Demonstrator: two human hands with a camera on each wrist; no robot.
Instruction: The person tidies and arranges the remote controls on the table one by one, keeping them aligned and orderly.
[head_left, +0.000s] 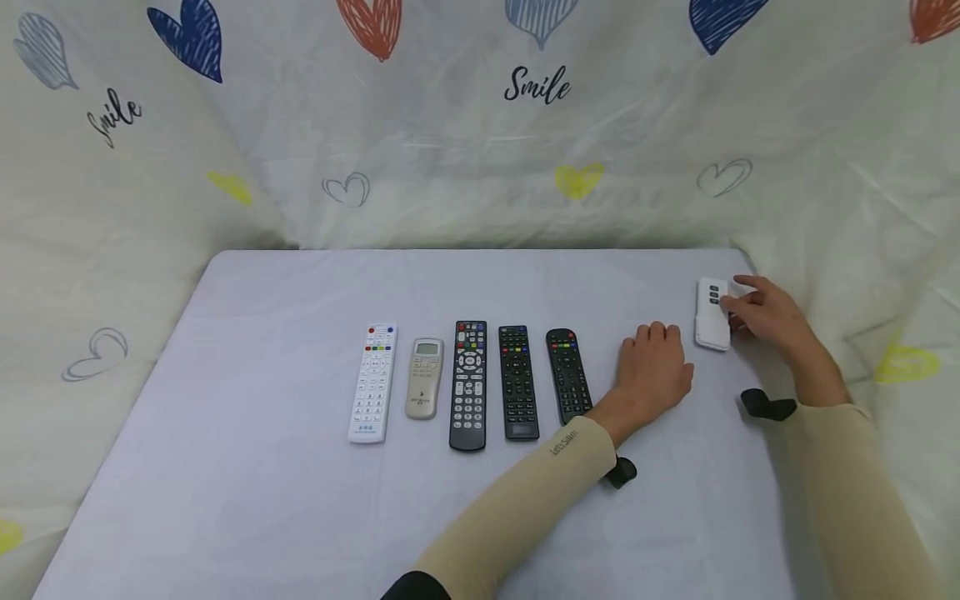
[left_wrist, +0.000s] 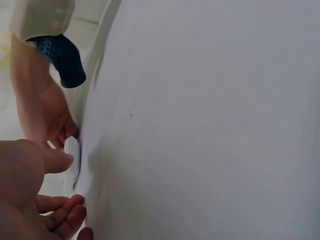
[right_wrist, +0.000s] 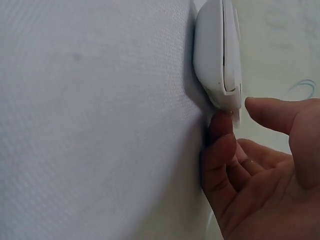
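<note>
A white remote control [head_left: 711,312] with several dark buttons lies near the far right corner of the table. My right hand [head_left: 765,317] is at its right side, thumb tip over that edge in the head view. From the right wrist, curled fingers [right_wrist: 220,155] touch the end of the white remote [right_wrist: 210,55], while the thumb [right_wrist: 272,112] stands slightly off its face. My left hand [head_left: 651,367] is low over the table, left of this remote, holding nothing. Seen from the left wrist, its thumb [left_wrist: 60,161] overlaps the remote and its fingers are loosely bent.
To the left stands a row of remotes: a long white one [head_left: 372,383], a small beige one with a screen [head_left: 424,379], and black ones [head_left: 468,383], [head_left: 518,383], [head_left: 567,371]. The left forearm crosses near the last. A patterned cloth [head_left: 450,150] hangs behind the white table [head_left: 262,500].
</note>
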